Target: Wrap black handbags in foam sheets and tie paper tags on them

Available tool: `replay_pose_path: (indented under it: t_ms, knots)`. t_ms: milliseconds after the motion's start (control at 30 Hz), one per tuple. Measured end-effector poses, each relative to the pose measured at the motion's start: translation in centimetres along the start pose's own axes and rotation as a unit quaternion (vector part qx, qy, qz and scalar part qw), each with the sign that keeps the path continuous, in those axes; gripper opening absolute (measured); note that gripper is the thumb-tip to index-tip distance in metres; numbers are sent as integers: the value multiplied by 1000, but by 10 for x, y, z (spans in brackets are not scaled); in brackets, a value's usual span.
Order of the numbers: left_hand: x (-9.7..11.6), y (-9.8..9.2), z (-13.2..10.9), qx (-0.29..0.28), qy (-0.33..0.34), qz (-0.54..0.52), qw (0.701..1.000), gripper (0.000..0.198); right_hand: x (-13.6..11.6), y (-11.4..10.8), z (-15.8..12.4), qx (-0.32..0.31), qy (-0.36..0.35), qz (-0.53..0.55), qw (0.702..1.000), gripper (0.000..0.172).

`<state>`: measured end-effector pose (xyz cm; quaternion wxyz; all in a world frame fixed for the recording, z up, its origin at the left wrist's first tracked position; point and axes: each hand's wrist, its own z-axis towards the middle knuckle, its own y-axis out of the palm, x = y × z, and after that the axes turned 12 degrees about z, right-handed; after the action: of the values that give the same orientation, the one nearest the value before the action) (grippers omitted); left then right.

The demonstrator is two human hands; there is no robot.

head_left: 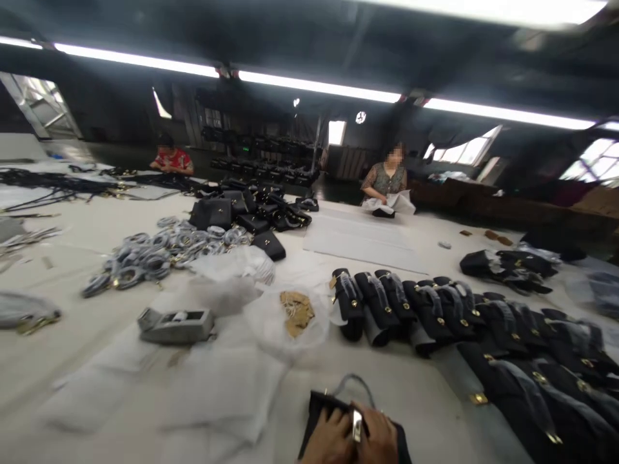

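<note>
At the bottom edge of the view my left hand [329, 440] and my right hand [378, 435] rest together on a small black handbag [319, 412] with a wrapped handle arching above it. Between the two hands sits a small silvery metal piece [356, 425], pinched by fingers of both. Both hands are closed; only their upper parts show. The bag lies on sheets of white tissue paper [227, 386] on the pale worktable [425, 399].
A row of several black handbags [435, 309] runs off to the right. A grey tape dispenser [176, 324], a bag of gold hardware [296, 311], coiled wrapped straps [155, 251] and a pile of bags [251, 209] lie ahead. Two other people work at the far side.
</note>
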<state>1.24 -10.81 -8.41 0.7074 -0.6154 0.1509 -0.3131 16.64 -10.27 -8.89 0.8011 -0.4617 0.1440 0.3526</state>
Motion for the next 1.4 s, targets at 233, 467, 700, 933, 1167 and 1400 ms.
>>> replay_pose_path:
  t_ms: [233,467,700,933,1167,1400]
  knots:
    - [-8,-11,-51,40,-7,-26,999,59,27,7,-20,-72,-46,-28,996,36]
    - [-36,15,-26,94,51,70,992,62,65,0,5,-59,-43,-57,996,31]
    - [-40,0,35,37,27,-36,998,69,64,-12,36,-61,78,-98,990,46]
    - [-99,-52,-44,133,-183,-52,973,22,68,-9,37,-78,139,-126,979,52]
    - [-216,-96,-156,-70,-472,105,872,62,59,-6,41,-70,154,-128,977,51]
    - [-230,-103,-175,-110,-444,244,855,49,53,-8,49,-47,225,-7,973,54]
